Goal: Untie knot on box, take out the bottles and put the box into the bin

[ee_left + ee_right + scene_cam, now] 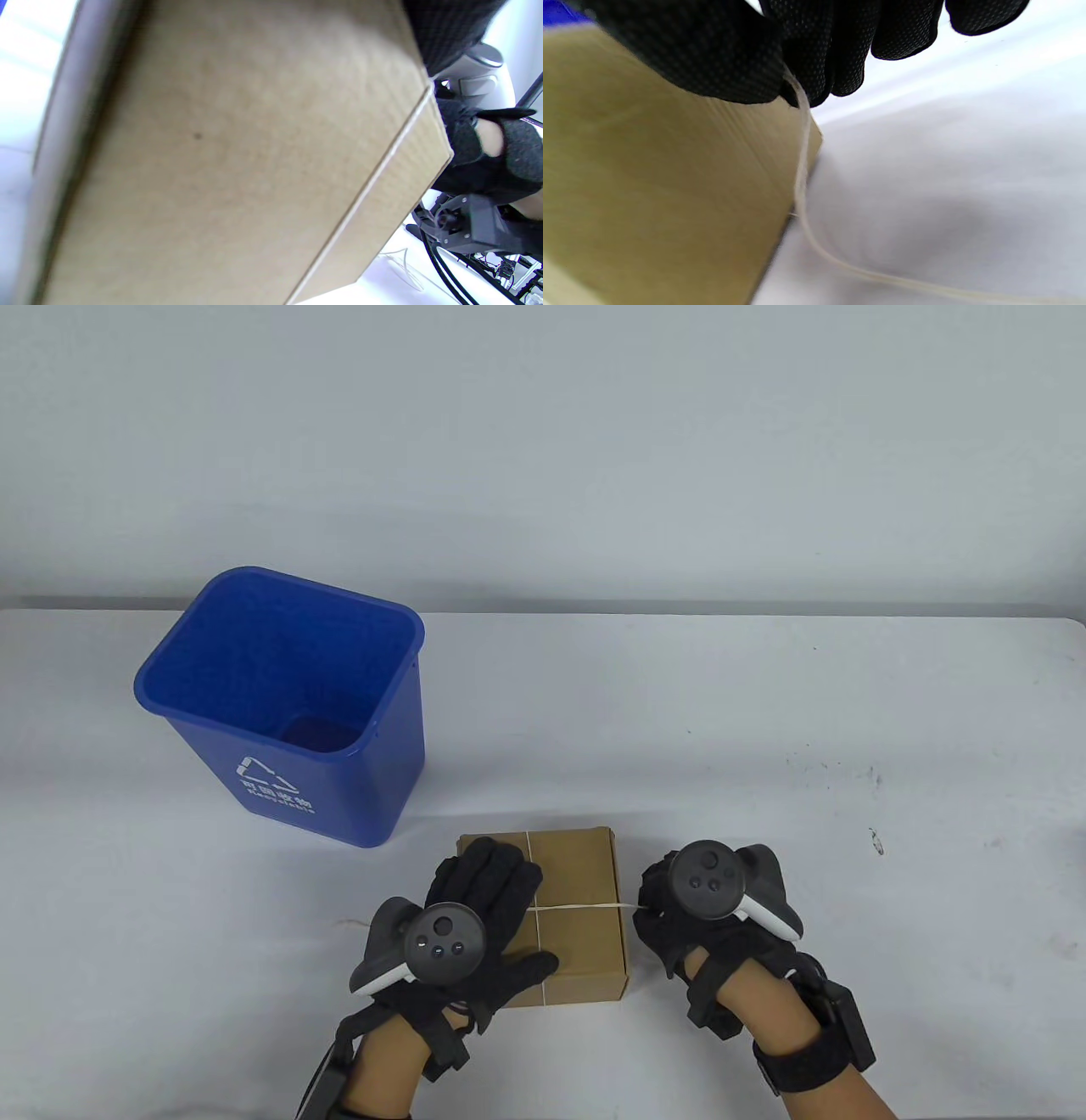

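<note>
Now your left hand (475,916) lies flat on top of the brown cardboard box (585,937), fingers straight, pressing it down at its left side. The box sits on the white table (764,729), near you, in the middle, with its lid closed. Thin pale string (585,907) crosses the lid both ways.

Your right hand (679,916) is just beside the right side of the box. Its fingers (806,55) pinch the string, which runs from the middle of the lid straight out to the right, into your grip. In the right wrist view, more string trails loose on the table past your fingers.

So the pull goes to the right, away from the box, while your left hand keeps the box from sliding. I cannot see the knot itself; your left hand may cover it.

The blue plastic bin (288,704) stands open to the far left of the box, close to your left hand. Nothing lies between the box and the bin. No bottles show yet.
</note>
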### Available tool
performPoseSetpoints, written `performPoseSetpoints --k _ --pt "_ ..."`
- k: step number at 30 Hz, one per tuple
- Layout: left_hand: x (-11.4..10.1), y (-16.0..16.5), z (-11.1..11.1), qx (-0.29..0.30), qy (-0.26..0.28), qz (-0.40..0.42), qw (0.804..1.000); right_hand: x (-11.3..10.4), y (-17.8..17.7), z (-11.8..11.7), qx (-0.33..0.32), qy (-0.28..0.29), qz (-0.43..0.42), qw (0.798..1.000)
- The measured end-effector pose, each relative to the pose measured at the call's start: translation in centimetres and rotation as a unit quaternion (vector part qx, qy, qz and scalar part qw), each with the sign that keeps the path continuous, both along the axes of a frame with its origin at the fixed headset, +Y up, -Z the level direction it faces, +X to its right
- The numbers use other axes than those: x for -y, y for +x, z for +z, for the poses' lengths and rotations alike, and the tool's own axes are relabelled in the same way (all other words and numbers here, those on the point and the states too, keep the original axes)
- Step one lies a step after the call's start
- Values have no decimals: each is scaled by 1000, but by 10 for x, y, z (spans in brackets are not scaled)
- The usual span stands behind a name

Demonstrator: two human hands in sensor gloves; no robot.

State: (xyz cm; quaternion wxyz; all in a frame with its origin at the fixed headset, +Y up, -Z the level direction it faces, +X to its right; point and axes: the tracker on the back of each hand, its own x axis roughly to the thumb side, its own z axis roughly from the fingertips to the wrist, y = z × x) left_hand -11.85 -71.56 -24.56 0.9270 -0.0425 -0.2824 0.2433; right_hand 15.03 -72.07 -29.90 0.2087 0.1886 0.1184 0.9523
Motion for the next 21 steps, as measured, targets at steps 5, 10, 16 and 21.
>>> performPoseSetpoints --k 5,10,16,21 --pt "0 0 0 1 0 0 1000 0 12 -7 34 12 -5 999" --pt "0 -1 0 1 -1 1 1000 -3 21 -10 63 31 -11 997" --pt "1 -1 0 1 -1 1 1000 3 28 -16 85 29 3 996" --pt "1 -2 0 1 -2 3 1000 7 35 -20 111 26 16 993"
